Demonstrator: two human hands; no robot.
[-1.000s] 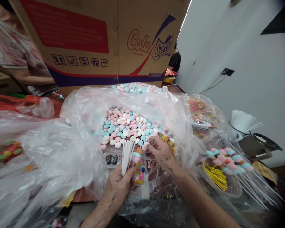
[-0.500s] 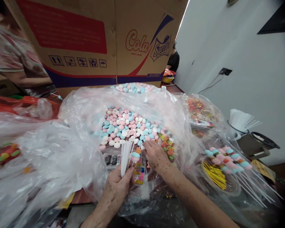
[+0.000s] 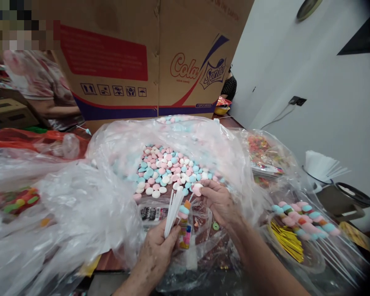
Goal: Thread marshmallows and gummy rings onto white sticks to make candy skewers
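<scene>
A person's bare left hand (image 3: 160, 246) curls closed, thumb toward the right, above a left forearm (image 3: 134, 281) rising from below. The right hand (image 3: 220, 201) reaches higher, fingertips pinched, its right forearm (image 3: 265, 255) slanting in from lower right.

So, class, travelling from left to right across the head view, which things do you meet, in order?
Orange-red plastic bag → bundle of white sticks in the left hand → marshmallow in the right hand → gold twist ties → black-rimmed container.
</scene>
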